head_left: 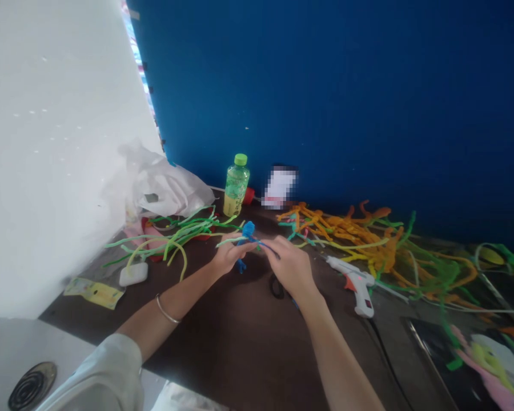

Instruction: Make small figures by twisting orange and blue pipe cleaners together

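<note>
My left hand (230, 255) and my right hand (289, 265) meet over the dark table, with their fingertips pinched around a small blue pipe cleaner figure (247, 231). A pale green pipe cleaner (233, 241) runs through the left fingers, and a thin blue strand reaches the right fingers. Black-handled scissors (276, 286) lie just below my right hand, partly hidden by it. To its right rests a white hot glue gun (354, 285). A heap of green pipe cleaners (184, 233) lies left of my hands.
Orange and green pipe cleaners (346, 231) sprawl across the right side. A green-capped bottle (236, 185), a pixelated phone-like object (279, 187) and a white plastic bag (167, 185) stand at the back. A blue wall (325, 85) rises behind, and a white board (55, 154) stands left.
</note>
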{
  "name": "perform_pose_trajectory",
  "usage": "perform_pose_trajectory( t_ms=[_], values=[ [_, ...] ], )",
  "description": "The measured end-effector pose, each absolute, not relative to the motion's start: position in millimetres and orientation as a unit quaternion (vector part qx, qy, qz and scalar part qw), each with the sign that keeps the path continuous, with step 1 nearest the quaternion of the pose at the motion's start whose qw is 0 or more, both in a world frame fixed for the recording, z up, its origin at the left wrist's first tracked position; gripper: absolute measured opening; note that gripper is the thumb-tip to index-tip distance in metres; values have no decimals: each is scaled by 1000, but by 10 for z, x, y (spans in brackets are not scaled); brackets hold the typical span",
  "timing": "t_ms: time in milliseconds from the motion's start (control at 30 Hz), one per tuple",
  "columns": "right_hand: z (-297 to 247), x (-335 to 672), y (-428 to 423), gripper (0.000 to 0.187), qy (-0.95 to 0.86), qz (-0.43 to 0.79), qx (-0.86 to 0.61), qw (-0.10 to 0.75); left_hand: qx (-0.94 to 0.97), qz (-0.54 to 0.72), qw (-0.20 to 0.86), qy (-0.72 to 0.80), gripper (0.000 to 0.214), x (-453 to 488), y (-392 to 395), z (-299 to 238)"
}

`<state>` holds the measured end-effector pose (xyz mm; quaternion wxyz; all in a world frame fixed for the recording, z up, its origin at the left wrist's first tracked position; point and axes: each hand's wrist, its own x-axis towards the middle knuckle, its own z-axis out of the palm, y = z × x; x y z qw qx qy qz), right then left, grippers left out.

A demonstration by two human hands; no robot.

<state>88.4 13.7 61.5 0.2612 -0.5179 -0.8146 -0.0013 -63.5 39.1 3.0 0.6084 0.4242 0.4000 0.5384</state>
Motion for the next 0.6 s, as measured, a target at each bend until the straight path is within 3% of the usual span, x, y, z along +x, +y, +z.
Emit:
perform_pose_trajectory(
  t_ms=[300,600],
  values=[
    [709,972,206,15,-769,145,-492,381,422,504,684,318,27,-635,398,76],
    [764,998,194,18,-760,235,-511,325,424,487,685,339,29,-614,379,83]
  ],
)
